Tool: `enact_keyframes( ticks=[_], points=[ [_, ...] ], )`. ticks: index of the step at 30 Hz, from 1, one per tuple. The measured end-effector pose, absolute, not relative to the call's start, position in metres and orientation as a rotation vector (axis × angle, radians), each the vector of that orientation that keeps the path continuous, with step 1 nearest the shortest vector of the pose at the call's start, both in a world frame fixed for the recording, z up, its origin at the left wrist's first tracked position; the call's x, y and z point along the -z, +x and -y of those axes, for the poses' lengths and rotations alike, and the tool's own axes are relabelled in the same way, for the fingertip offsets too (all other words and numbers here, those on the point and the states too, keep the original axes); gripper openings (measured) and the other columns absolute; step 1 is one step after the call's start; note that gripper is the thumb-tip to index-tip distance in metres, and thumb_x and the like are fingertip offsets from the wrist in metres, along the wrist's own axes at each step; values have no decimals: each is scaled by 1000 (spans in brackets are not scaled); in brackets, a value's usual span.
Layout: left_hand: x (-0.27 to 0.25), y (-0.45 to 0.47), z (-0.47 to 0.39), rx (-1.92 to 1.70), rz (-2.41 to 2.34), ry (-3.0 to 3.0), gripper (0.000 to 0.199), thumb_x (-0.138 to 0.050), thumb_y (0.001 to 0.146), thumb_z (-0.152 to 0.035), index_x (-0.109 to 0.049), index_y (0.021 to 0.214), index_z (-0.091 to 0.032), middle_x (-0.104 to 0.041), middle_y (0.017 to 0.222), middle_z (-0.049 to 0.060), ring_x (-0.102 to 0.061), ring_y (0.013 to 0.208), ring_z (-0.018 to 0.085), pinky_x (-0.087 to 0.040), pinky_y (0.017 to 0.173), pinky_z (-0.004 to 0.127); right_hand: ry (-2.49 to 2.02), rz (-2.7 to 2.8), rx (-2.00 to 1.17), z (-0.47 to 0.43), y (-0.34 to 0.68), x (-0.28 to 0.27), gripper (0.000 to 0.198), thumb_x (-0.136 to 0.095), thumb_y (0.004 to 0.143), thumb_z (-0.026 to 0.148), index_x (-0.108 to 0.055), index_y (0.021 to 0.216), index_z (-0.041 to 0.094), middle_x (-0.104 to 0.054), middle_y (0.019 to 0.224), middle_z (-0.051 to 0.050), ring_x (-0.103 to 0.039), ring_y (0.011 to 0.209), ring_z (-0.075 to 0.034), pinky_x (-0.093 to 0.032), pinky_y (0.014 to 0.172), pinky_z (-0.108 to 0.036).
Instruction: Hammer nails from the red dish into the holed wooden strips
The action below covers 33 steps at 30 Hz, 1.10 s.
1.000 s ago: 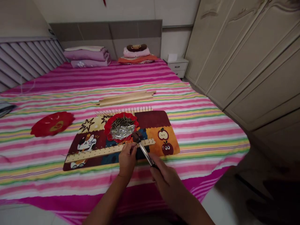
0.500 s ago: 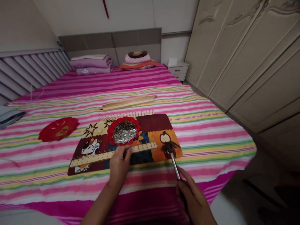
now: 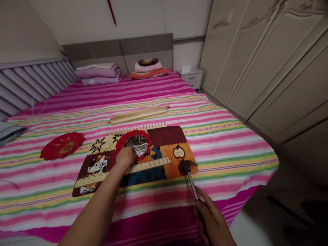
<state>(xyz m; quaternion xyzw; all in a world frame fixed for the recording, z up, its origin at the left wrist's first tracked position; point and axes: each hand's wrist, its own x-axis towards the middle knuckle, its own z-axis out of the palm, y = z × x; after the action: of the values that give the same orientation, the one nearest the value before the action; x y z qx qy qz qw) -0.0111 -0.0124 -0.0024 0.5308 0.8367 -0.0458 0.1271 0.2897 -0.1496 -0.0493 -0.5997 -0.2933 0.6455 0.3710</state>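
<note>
My left hand (image 3: pixel 125 158) reaches over the near left rim of a red scalloped plate (image 3: pixel 118 145), at the pile of nails (image 3: pixel 139 149). Its fingertips are hidden among them, so I cannot see whether a nail is held. Under my left forearm lies a pale wooden strip (image 3: pixel 146 166) with nails standing along it. My right hand (image 3: pixel 212 217) grips the dark handle of a hammer (image 3: pixel 192 184). The hammer's dark head rests at the right of a patterned mat (image 3: pixel 169 136), over an apple print. Another strip with upright nails (image 3: pixel 156 127) lies behind the plate.
Several bare wooden strips (image 3: pixel 139 115) lie beyond the mat on the striped bedspread (image 3: pixel 225 150). A second red plate (image 3: pixel 63 146) sits to the left. Folded bedding (image 3: pixel 98 74) is stacked by the headboard, and a wardrobe (image 3: pixel 269 68) stands at the right.
My left hand has moved from the nailed strip up and left to the nails in the red plate. My right hand and the hammer have hardly moved.
</note>
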Motion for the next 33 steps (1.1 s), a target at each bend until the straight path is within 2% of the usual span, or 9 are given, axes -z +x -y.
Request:
enact_keyframes(
  ticks=[8,15,19,22,24,26,29,31,33],
  points=[
    [2,-17,13,151,-2328,1648,13,-52,71,-22,-65,72,-20,-70,72,5,-62,68,16,-34,55,23,-1546,769,-1676,148,289,44,64,-56,74,50,-44,131,24,-49,48,8,-36,31,-9,-22,30,-19],
    [5,-22,14,136,-2278,1723,12,-52,73,-23,-64,71,-21,-67,65,2,-59,63,14,-34,55,22,-1532,787,-1641,147,289,42,62,-54,75,46,-45,130,19,-48,47,8,-35,32,-9,-22,33,-19],
    [6,-25,15,102,-2265,1751,11,-52,71,-22,-63,70,-21,-67,67,3,-58,63,14,-34,56,22,-1556,799,-1668,147,291,46,60,-52,77,47,-44,131,24,-45,45,9,-32,32,-9,-18,34,-19],
    [6,-25,16,77,-2241,1755,11,-53,68,-19,-62,65,-21,-65,62,2,-57,61,14,-35,57,22,-1572,853,-1633,146,293,51,57,-52,77,46,-48,129,22,-45,44,10,-37,35,-10,-24,36,-19],
    [5,-26,16,35,-2239,1764,12,-51,68,-18,-62,64,-20,-63,61,3,-56,61,15,-35,58,23,-1556,875,-1568,146,294,55,54,-54,77,45,-53,125,20,-56,51,6,-50,46,-13,-35,42,-21],
    [3,-27,17,-14,-2247,1773,13,-48,69,-19,-61,66,-19,-63,63,3,-56,62,14,-36,60,23,-1522,864,-1505,146,294,58,52,-57,75,46,-58,120,19,-68,74,-1,-61,69,-18,-44,55,-22],
    [-3,-31,23,-256,-2176,1728,18,-45,73,-29,-59,71,-19,-61,66,1,-54,61,13,-38,59,23,-1487,851,-1489,145,294,60,50,-57,75,44,-59,118,20,-69,105,-5,-62,92,-22,-47,68,-24],
    [-7,-31,29,-557,-2034,1610,22,-50,70,-39,-58,69,-18,-59,63,-1,-52,59,11,-39,58,22,-1473,865,-1521,145,295,59,49,-57,76,42,-59,120,20,-68,108,-4,-62,93,-21,-47,72,-24],
    [-13,-28,38,-818,-1887,1449,28,-58,63,-45,-57,67,-17,-56,60,-3,-50,55,10,-40,56,23,-1474,879,-1532,145,296,58,50,-59,75,42,-59,119,19,-70,97,-3,-63,85,-20,-47,69,-24]
  ],
)
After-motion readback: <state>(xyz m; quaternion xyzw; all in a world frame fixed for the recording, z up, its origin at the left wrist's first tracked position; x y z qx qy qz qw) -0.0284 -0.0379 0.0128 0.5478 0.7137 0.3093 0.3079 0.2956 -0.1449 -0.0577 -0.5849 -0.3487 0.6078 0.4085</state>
